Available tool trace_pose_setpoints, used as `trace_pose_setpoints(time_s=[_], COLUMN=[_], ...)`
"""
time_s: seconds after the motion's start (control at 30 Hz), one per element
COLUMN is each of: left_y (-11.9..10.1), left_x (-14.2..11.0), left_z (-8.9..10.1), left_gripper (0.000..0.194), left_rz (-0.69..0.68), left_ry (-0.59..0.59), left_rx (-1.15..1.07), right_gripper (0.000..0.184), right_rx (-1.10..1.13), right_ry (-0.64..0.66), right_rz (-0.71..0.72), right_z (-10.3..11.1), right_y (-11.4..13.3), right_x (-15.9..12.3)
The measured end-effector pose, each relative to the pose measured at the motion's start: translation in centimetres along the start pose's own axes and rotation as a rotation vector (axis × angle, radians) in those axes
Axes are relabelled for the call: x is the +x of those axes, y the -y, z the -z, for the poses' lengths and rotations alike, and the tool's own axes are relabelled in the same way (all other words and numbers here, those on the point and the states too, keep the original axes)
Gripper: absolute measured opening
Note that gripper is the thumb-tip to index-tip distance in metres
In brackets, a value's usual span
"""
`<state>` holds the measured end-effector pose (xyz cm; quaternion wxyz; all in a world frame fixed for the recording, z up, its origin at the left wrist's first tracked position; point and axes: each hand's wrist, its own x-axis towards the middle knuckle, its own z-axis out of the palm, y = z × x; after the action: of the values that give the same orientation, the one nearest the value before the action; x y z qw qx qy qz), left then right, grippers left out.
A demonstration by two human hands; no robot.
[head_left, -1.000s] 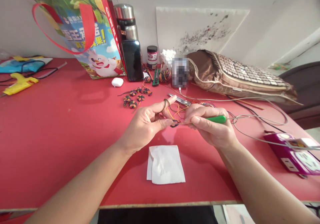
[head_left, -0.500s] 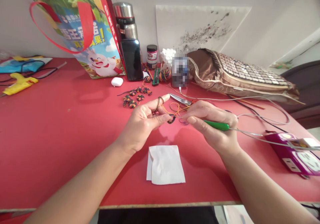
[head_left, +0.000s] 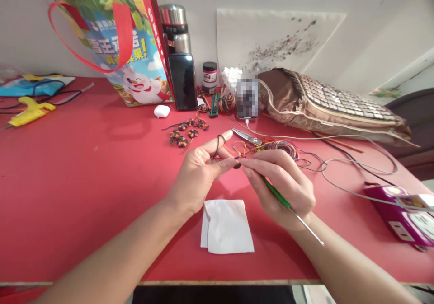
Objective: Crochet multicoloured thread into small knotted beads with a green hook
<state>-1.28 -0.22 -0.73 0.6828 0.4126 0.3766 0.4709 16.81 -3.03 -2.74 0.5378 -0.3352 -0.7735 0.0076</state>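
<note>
My left hand (head_left: 200, 173) pinches a small dark crocheted piece (head_left: 237, 164) between thumb and fingers, with multicoloured yarn looped over its raised index finger. My right hand (head_left: 281, 182) grips a green-handled crochet hook (head_left: 276, 195), its tip at the piece and its metal end pointing back toward my wrist. The yarn runs to a tangled multicoloured bundle (head_left: 283, 147) just behind my hands. Both hands hover above the red table (head_left: 84, 168).
A folded white paper (head_left: 226, 226) lies below my hands. Several small crocheted flowers (head_left: 185, 132), scissors (head_left: 247, 136), a phone (head_left: 183, 81), a printed bag (head_left: 111, 42), a flask (head_left: 174, 28), a brown pouch (head_left: 325, 105), a yellow glue gun (head_left: 30, 112) and a purple power strip (head_left: 403, 213) sit around.
My right hand has swung the hook round, so the green handle now points down toward my wrist instead of out to the right. My left hand keeps its pinch.
</note>
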Motion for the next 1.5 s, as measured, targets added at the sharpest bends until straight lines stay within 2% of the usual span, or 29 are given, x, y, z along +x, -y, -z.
trace_pose_setpoints(time_s=[0.13, 0.27, 0.4, 0.5, 0.6, 0.7, 0.77, 0.83, 0.93, 1.0, 1.1, 1.23, 1.37, 1.43, 1.5], left_y=[-0.2, -0.5, -0.5, -0.6, -0.7, -0.9, -1.0, -1.0, -0.8, -0.6, -0.4, -0.5, -0.4, -0.2, 0.0], left_x=[-0.1, 0.0, 0.2, 0.4, 0.4, 0.4, 0.3, 0.3, 0.4, 0.5, 0.6, 0.5, 0.1, -0.1, -0.3], left_z=[-0.1, 0.0, 0.4, 0.7, 0.8, 0.7, 0.7, 0.7, 0.8, 0.9, 1.0, 0.7, 0.2, 0.0, -0.2], left_gripper=[0.013, 0.013, 0.015, 0.011, 0.015, 0.020, 0.018, 0.017, 0.020, 0.021, 0.022, 0.026, 0.028, 0.033, 0.035], left_rz=[-0.138, -0.158, -0.200, -0.257, -0.294, -0.297, -0.282, -0.258, -0.231, -0.221, -0.176, -0.018, 0.111, 0.095, 0.018], left_ry=[-0.023, -0.053, -0.071, -0.047, -0.008, 0.027, 0.036, 0.020, 0.002, 0.017, 0.024, 0.046, 0.084, 0.061, 0.009], left_rx=[0.170, 0.263, 0.323, 0.400, 0.475, 0.497, 0.478, 0.443, 0.383, 0.337, 0.237, 0.035, -0.093, -0.088, -0.019], right_gripper=[0.032, 0.026, 0.020, 0.017, 0.019, 0.018, 0.018, 0.018, 0.016, 0.015, 0.017, 0.020, 0.026, 0.028, 0.028], right_rx=[-0.021, 0.051, 0.195, 0.314, 0.454, 0.602, 0.663, 0.646, 0.510, 0.417, 0.347, 0.285, 0.098, 0.012, -0.042], right_ry=[-0.009, -0.021, -0.016, -0.013, 0.011, 0.018, 0.017, -0.003, -0.038, -0.030, 0.003, 0.031, 0.067, 0.047, 0.009], right_rz=[-0.030, -0.105, -0.252, -0.375, -0.529, -0.674, -0.714, -0.676, -0.499, -0.375, -0.269, -0.167, 0.014, 0.066, 0.066], right_z=[-0.4, -0.5, -0.2, 0.0, 0.2, 0.3, 0.3, 0.3, 0.2, 0.2, 0.3, 0.5, 0.4, 0.1, -0.3], right_y=[0.3, 0.5, 0.6, 0.2, -0.5, -1.4, -1.7, -1.6, -0.9, -0.5, -0.4, -0.6, -0.4, -0.2, 0.1], right_x=[-0.1, 0.2, 0.7, 0.9, 0.8, 0.3, 0.0, -0.1, 0.2, 0.5, 0.8, 0.7, 0.4, 0.2, 0.0])
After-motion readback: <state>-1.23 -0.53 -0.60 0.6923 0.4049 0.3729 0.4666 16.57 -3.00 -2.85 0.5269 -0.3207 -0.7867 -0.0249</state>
